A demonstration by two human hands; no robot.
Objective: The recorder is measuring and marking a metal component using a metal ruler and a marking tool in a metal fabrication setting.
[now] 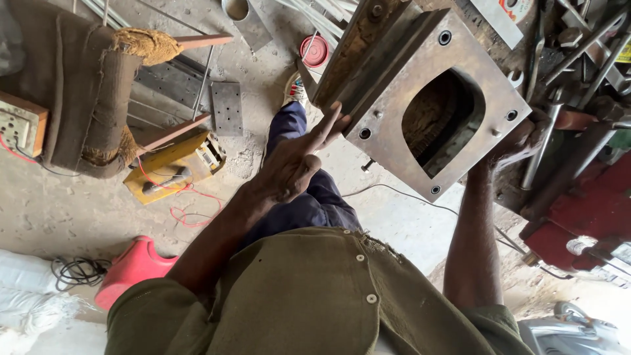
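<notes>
A heavy square steel plate with a rounded opening in its middle and bolt holes at the corners stands tilted in front of me. My left hand presses flat against its left edge, fingers spread. My right hand grips the plate's right lower edge from behind. More thick metal blocks lie stacked behind the plate.
On the dusty floor lie a yellow tool box with a hammer, red wire, a grey drilled plate, a red lid and a pink sandal. A padded stool stands at left. Metal rods and a red machine crowd the right.
</notes>
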